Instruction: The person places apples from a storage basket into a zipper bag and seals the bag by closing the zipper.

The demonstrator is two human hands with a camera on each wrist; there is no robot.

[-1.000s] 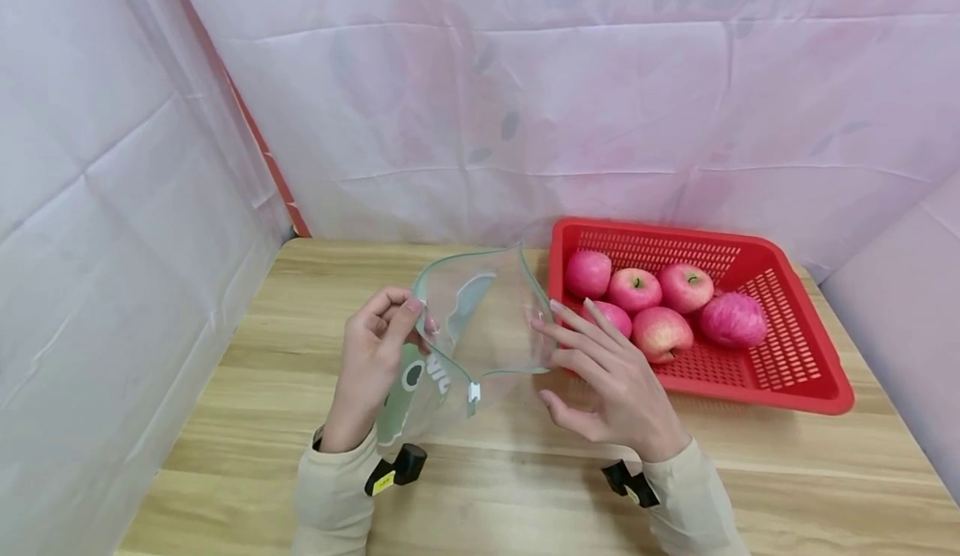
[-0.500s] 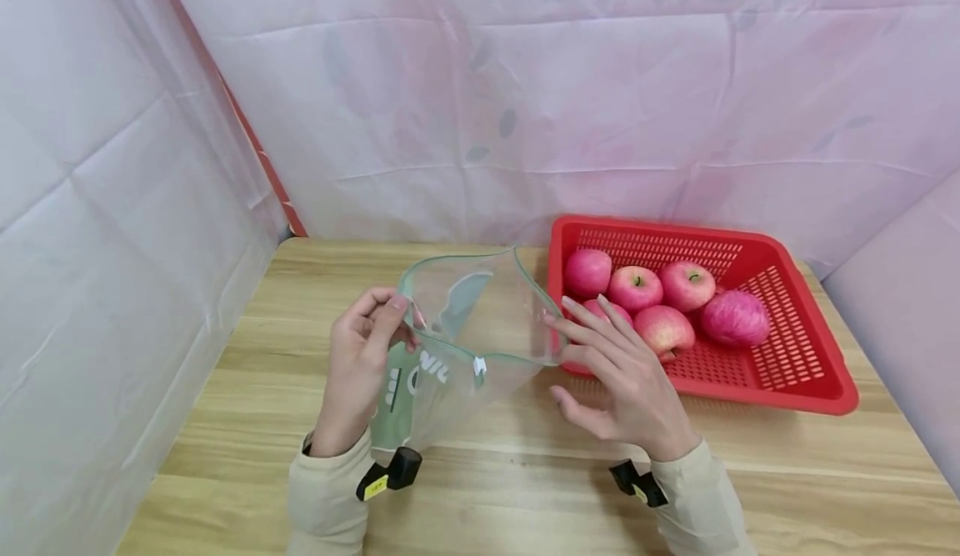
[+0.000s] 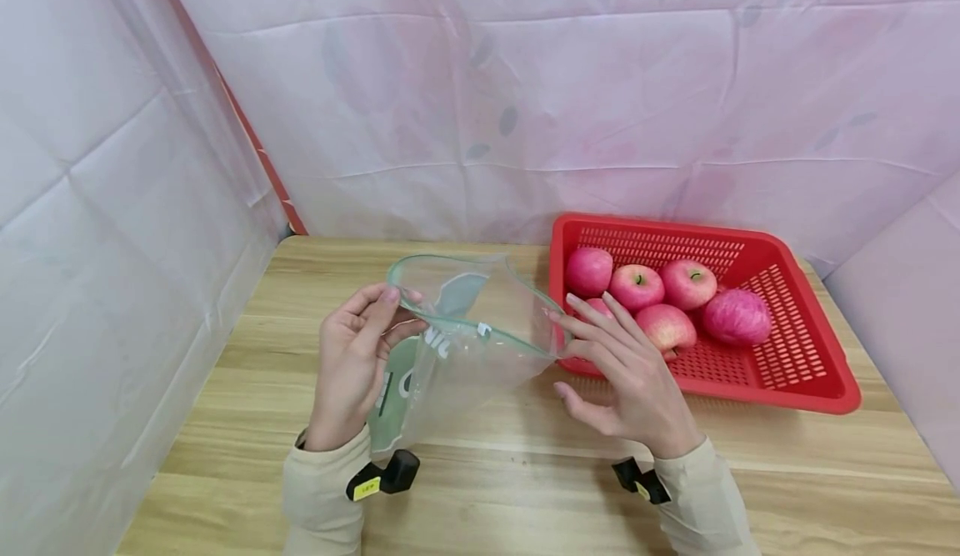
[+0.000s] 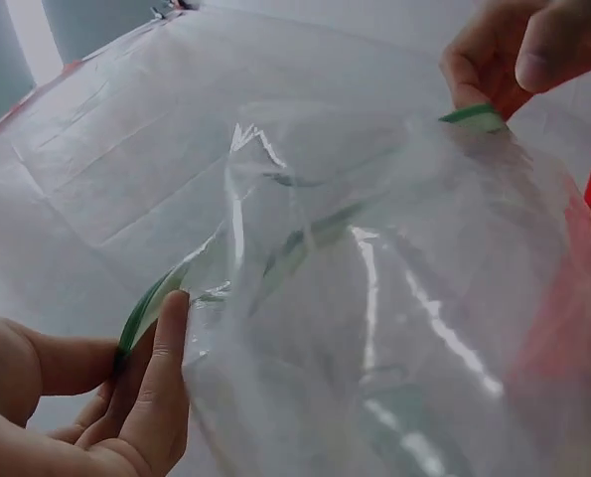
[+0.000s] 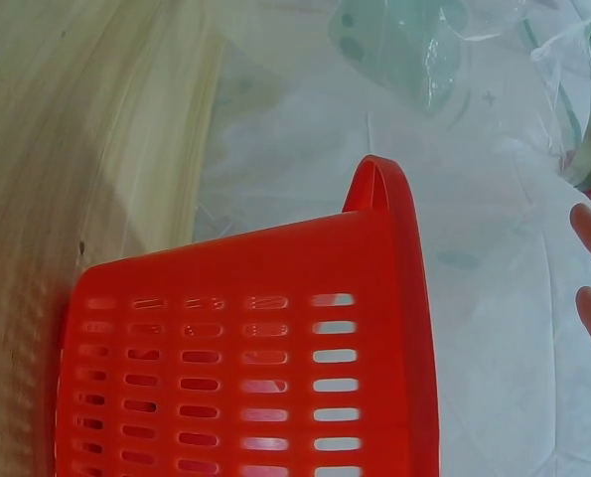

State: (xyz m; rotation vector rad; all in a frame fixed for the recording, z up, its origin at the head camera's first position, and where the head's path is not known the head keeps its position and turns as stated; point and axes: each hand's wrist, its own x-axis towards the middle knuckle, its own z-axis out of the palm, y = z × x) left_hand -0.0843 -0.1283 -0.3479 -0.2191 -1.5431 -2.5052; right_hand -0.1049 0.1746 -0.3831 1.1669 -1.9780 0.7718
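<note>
Beige sleeves (image 3: 325,493) reached the wrists, where black cameras (image 3: 401,471) bore small yellow labels (image 3: 367,489); a dark band (image 3: 302,438) edged the left cuff (image 3: 330,449).

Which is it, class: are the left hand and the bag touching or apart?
Touching. The left wrist view shows it: the left hand pinches the bag by its green edge between thumb and fingers.

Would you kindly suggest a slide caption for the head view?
A left hand pinches and a right hand touches an open clear bag beside a red basket of apples.
</note>
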